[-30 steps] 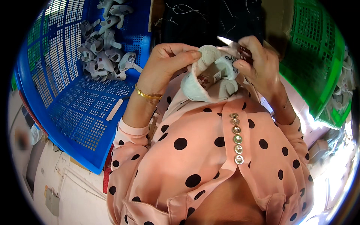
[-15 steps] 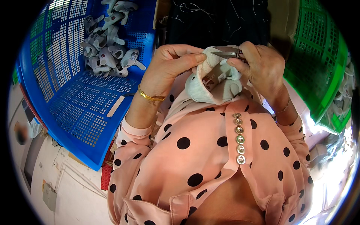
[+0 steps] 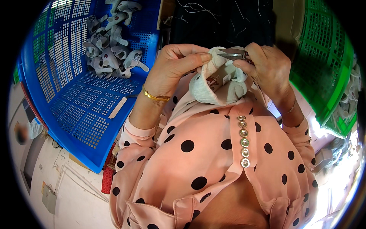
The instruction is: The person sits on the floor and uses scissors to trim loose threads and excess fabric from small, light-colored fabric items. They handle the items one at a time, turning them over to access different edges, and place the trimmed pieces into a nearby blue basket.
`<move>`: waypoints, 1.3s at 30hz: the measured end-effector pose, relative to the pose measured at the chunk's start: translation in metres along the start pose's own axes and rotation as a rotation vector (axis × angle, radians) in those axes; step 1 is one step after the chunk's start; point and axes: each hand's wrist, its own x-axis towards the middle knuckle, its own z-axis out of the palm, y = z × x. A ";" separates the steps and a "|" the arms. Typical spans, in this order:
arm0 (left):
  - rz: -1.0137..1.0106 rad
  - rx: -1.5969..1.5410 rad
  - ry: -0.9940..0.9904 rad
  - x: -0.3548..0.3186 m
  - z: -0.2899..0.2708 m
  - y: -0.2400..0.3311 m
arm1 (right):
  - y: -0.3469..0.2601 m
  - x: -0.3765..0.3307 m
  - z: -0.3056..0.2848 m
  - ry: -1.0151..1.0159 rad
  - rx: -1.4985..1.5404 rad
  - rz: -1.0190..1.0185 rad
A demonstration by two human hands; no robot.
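A small pale-grey cloth shoe [image 3: 202, 89] rests against my front below the hands, its opening facing up and a brown print showing inside. My left hand [image 3: 173, 68] pinches the shoe's upper edge between thumb and fingers. In my right hand [image 3: 268, 68] is a pair of small scissors [image 3: 231, 55], gripped near the handles, which are mostly hidden by the fingers. Their metal blades point left and lie across the shoe's upper edge, close to my left thumb. Whether the blades are cutting anything I cannot tell.
At the left, a blue plastic basket [image 3: 82, 114] holds several grey cloth shoes [image 3: 110, 57] with straps. A green basket [image 3: 322, 72] stands at the right, with more grey pieces beyond it. Loose threads lie on dark cloth [image 3: 225, 23] ahead.
The scissors' tips have shifted slightly right along the shoe's edge. Both hands keep their hold and have barely moved.
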 end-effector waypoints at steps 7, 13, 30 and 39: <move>0.036 0.042 0.006 0.002 0.001 0.000 | -0.004 0.001 -0.001 -0.012 0.041 0.023; 0.046 0.048 0.007 0.001 0.004 0.002 | -0.010 0.003 0.000 -0.037 0.032 0.067; 0.080 0.081 0.027 -0.007 0.006 -0.004 | -0.002 -0.003 0.001 -0.212 0.433 0.294; 0.071 0.218 0.011 -0.009 0.007 0.003 | -0.015 0.024 0.001 -0.270 0.461 0.172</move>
